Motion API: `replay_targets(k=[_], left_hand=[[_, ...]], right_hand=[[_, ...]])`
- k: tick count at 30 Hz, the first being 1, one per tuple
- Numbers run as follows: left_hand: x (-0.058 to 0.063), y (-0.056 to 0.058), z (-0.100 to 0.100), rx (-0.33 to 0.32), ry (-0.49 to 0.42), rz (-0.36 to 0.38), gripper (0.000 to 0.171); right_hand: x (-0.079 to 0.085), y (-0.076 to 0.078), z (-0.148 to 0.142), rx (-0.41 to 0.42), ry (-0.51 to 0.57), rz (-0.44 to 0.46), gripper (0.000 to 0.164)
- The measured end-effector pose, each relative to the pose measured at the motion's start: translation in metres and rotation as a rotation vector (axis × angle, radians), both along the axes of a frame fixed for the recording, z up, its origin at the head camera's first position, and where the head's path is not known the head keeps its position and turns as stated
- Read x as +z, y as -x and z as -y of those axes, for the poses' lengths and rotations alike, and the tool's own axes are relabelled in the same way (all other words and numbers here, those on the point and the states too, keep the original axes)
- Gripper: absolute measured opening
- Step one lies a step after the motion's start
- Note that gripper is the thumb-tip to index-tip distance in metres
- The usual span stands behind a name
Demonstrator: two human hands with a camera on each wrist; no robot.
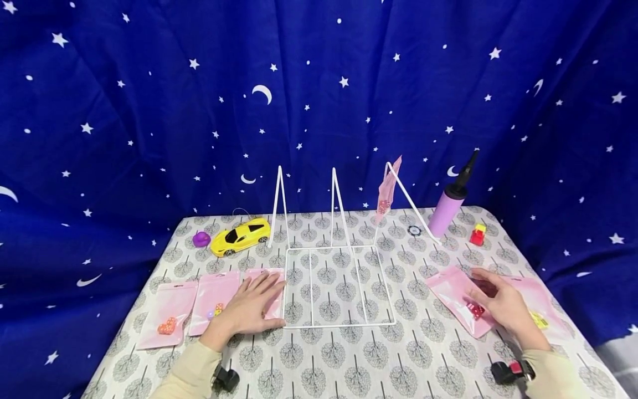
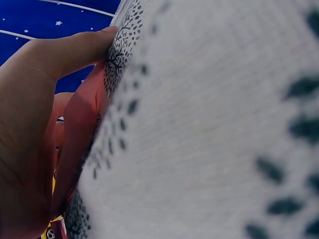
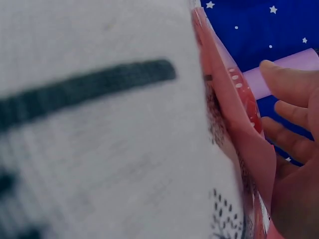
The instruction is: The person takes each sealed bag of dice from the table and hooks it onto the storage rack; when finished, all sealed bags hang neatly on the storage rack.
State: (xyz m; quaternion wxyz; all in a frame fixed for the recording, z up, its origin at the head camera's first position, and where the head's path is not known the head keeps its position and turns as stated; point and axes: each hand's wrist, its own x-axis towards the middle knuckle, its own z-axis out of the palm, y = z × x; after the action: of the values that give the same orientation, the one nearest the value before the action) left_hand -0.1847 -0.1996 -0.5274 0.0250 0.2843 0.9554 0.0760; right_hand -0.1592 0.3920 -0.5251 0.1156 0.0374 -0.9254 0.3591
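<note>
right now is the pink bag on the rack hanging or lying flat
Hanging: the bag dangles high on the right of the rack.

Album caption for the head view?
Bare left hand and right hand at pink plastic pouches, flanking a white wire rack.

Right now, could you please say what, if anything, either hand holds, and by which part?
Nothing appears gripped: the left hand spreads over a pink plastic pouch; the right hand overlaps another pink pouch with red dice.
</note>
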Motion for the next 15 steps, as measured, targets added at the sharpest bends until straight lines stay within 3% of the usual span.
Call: replay_targets(k=[7, 15], left_hand=[[-0.001, 0.0, 0.001, 0.002, 0.0, -0.001, 0.094], [-0.001, 0.0, 0.001, 0.001, 0.002, -0.001, 0.094]], right_hand=[[0.002, 0.006, 0.002, 0.064, -0.167, 0.073, 0.074], [0.008, 0.011, 0.003, 0.073, -0.23, 0.17, 0.082]])
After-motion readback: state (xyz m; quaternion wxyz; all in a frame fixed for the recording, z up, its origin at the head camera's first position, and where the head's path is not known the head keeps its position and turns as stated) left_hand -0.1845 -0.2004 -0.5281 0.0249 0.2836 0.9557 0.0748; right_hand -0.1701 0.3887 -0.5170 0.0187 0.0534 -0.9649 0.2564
